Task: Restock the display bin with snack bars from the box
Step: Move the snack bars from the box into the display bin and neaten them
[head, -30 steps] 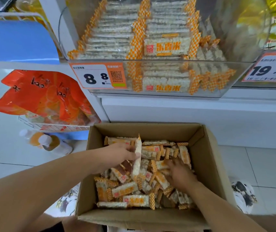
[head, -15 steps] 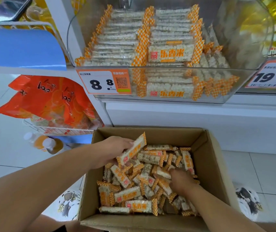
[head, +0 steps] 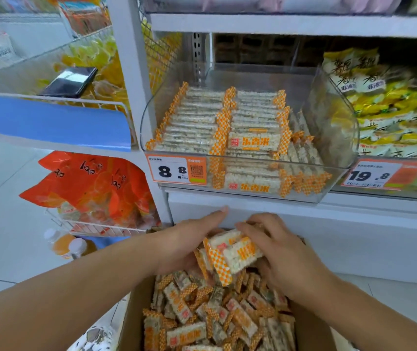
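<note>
A cardboard box (head: 311,333) on the floor holds several loose snack bars (head: 189,315) in orange-checked wrappers. Above its far side my left hand (head: 189,239) and my right hand (head: 281,252) hold a small bunch of snack bars (head: 232,254) between them, fingers curled round the bunch from both sides. The clear display bin (head: 339,148) sits on the shelf above and behind, with neat rows of the same bars (head: 202,122) filling its left and middle. Its right part holds a looser, lower pile of bars.
An orange price tag (head: 177,171) marked 8.8 hangs on the bin front. Orange bags in a wire basket (head: 88,188) and two bottles (head: 68,244) stand left of the box. Yellow packets (head: 392,110) fill the neighbouring bin. A phone (head: 69,82) lies on the left shelf.
Both hands have risen out of the box and come together around a bunch of bars. The view has tilted up toward the shelf.
</note>
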